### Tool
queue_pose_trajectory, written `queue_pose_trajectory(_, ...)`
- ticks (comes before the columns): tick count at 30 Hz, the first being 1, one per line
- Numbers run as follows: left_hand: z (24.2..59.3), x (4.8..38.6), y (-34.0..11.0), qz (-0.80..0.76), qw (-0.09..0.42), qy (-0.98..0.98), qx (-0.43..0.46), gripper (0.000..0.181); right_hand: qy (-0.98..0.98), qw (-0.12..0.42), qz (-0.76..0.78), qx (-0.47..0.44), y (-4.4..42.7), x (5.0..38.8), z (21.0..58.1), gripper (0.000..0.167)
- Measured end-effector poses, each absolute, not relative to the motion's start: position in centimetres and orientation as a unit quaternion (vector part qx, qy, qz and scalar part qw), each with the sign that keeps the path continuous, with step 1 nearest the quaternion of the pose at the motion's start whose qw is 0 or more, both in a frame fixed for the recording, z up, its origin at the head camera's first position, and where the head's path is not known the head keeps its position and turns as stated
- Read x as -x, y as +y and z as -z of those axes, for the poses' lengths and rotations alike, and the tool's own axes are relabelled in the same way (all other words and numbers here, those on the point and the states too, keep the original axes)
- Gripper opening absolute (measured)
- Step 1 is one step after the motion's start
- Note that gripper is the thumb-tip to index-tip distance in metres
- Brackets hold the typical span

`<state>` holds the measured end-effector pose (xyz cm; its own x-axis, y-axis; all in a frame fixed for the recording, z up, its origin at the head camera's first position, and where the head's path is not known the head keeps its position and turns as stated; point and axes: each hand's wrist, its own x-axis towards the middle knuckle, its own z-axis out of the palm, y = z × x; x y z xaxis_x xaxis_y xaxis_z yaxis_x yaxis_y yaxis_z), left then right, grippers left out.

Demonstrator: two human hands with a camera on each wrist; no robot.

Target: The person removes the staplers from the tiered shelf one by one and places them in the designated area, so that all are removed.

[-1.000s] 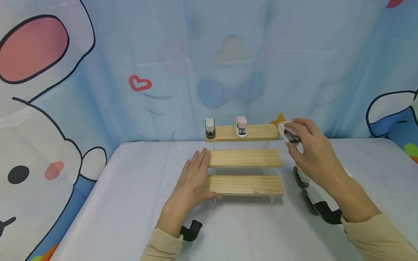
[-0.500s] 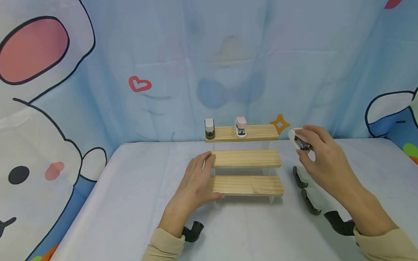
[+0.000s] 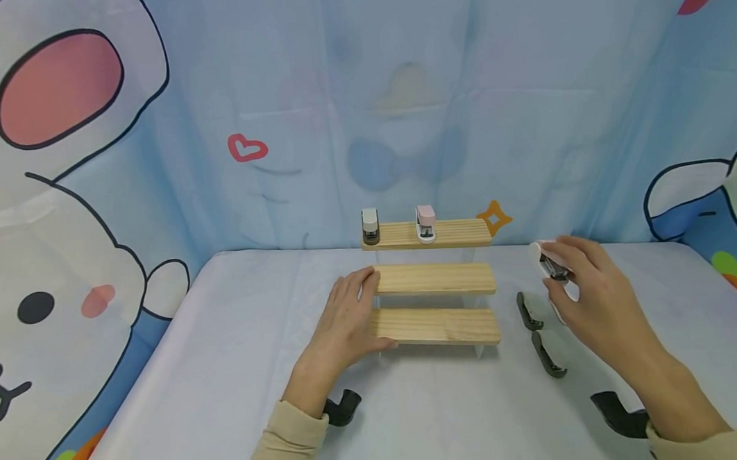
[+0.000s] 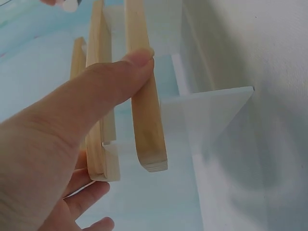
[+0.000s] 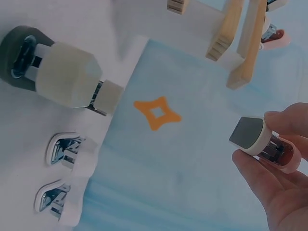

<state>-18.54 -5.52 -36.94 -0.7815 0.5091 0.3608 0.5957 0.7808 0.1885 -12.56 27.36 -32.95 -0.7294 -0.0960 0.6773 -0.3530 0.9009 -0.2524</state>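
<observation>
Left hand: thumb apart from bent fingers; right hand raised, thumb and fingers pinching; hands well apart

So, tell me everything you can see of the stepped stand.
The stepped stand sits upright on the white-covered table. Its three pale boards look like wood, with grain showing, and rise toward the back on translucent side supports, perhaps plastic. The left hand grips its left end, with the thumb against the front edge of the lowest board. On the top board, a white-and-dark stapler stands at the left end and a pink-and-white stapler near the middle.
</observation>
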Motion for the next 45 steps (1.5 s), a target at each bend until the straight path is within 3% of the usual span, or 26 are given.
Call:
queue_pose_trajectory(25,36.8,18.4,-5.1,0.127,0.144,-0.941,0.278,0.109,-0.924,0.327,-0.180,-0.087,29.1,10.6,34.3,0.060)
queue_pose_trajectory(45,36.8,18.3,-5.1,0.123,0.154,-0.940,0.280,0.108,-0.942,0.278,-0.179,-0.054,30.5,9.6,35.5,0.063)
